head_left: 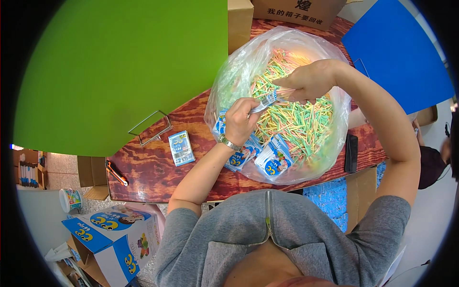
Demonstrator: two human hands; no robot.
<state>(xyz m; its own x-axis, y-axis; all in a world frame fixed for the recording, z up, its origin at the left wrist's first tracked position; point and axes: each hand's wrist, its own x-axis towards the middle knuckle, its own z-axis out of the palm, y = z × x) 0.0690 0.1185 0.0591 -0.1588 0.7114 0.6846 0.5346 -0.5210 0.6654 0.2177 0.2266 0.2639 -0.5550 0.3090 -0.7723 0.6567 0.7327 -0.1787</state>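
- grey short-sleeved zip top [248, 215] nearest, at the near edge of the red-brown wood-grain table [153, 174].
- left hand [240, 119]: fingers closed on the lower end of a small blue-and-white plastic packet [268, 100], held tilted over the pile.
- right hand [311, 82]: partly curled, gripping thin pink sticks [284, 93] at the packet's upper end.
- loose thin pastel sticks [291, 119] heaped in a clear plastic bag [232, 71] on the table.
- more blue-and-white packets [273, 161] at the bag's near side.
- one flat rectangular packet [181, 148] left of the left forearm.
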